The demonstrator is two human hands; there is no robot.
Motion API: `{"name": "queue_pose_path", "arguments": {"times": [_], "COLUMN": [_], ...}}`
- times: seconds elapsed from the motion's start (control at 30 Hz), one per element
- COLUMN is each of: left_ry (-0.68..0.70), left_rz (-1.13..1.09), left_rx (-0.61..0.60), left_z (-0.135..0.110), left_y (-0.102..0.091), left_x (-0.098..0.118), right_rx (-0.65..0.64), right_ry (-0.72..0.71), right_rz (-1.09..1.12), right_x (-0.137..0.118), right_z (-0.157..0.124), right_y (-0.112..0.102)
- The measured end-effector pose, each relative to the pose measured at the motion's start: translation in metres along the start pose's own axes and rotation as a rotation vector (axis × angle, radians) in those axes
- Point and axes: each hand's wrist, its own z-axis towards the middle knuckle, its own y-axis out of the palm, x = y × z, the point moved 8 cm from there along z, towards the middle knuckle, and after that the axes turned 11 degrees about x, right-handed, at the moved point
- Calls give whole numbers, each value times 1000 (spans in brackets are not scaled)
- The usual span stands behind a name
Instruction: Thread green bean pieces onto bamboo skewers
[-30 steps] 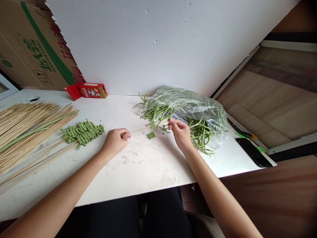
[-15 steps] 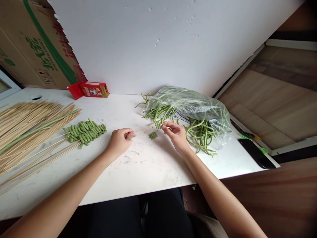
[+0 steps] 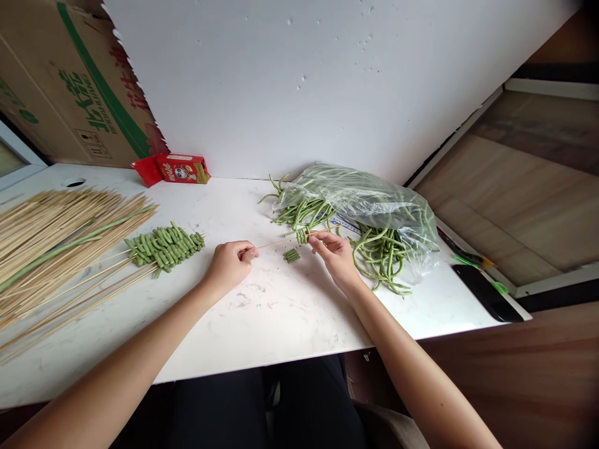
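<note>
Skewer (image 3: 278, 242), light and probably brittle, sits pinched endwise in the left hand (image 3: 229, 265) grip, right hand (image 3: 334, 254) grip closed on it beside soft bean pieces (image 3: 302, 235).

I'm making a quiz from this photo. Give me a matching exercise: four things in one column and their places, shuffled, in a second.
Things
1. skewer pile
2. red box
3. plastic bag
4. single skewer

Places
A. pinched between the left hand and the right hand
B. by the back wall
C. spread over the left end of the table
D. beyond the right hand, holding long beans

Pairs: 1-C, 2-B, 3-D, 4-A
</note>
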Motion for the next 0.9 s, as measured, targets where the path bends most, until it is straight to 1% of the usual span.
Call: {"name": "queue_pose_path", "arguments": {"times": [0.37,0.63,0.8,0.9], "left_ry": [-13,0,-10,-7], "left_rz": [-1,-15,-2,-4], "left_rx": [-17,-7,1,6], "left_z": [0,1,2,3], "left_y": [2,0,-2,-4], "left_x": [-2,0,0,0], "right_rx": [1,5,-33,-52], "right_ry": [11,20,36,22], "right_rz": [20,-21,-3,-11], "right_x": [5,3,1,2], "right_z": [1,1,1,2], "right_y": [0,-2,-1,-2]}}
